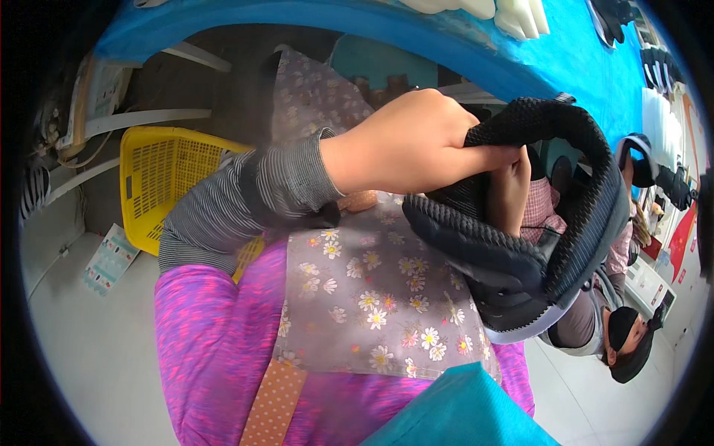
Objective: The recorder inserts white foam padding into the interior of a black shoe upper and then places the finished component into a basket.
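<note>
A black knitted shoe upper (550, 223) with a grey edge is held up over my lap. My left hand (416, 145), in a striped grey sleeve, pinches the rim of its opening. My right hand (509, 189) is pushed inside the opening, and only part of its fingers shows. The shoe hangs above a grey apron with white daisies (372, 290) that covers my pink trousers (216, 334).
A yellow plastic basket (160, 182) stands on the floor at my left. A blue-covered table (565, 59) curves overhead, with white parts (513, 11) and black shoe pieces (658, 67) on it. Another person (617, 334) sits at the right. A teal cloth (461, 409) lies at the bottom.
</note>
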Demonstrator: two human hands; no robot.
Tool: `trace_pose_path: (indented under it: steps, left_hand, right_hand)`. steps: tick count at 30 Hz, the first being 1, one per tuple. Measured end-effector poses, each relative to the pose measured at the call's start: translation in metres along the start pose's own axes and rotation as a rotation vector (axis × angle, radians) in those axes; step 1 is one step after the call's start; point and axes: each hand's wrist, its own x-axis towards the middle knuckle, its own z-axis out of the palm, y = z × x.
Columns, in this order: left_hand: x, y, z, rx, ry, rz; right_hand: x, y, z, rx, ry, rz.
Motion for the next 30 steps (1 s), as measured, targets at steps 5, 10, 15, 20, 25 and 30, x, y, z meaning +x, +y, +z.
trace_pose_path:
  steps: [5, 10, 15, 20, 25, 30]
  left_hand:
    - [-0.017, -0.001, 0.031, -0.384, 0.102, -0.107]
    - [0.028, 0.007, -0.011, -0.055, -0.167, -0.044]
    - [0.021, 0.008, -0.021, -0.093, -0.240, -0.143]
    - [0.018, 0.000, -0.008, 0.027, -0.140, 0.329]
    - [0.016, -0.012, -0.009, 0.108, -0.071, 0.143]
    - [0.010, -0.014, -0.011, 0.180, -0.091, 0.009]
  right_hand:
    - [-0.018, -0.023, -0.009, -0.044, -0.171, 0.019]
    - [0.027, -0.016, -0.030, 0.036, 0.042, -0.122]
    - [0.045, -0.006, -0.039, 0.227, 0.065, -0.034]
    - [0.043, 0.030, -0.012, 0.525, -0.280, -0.014]
    - [0.044, 0.032, 0.008, 0.670, -0.094, 0.072]
    - [0.044, 0.008, -0.022, -0.218, -0.178, -0.198]
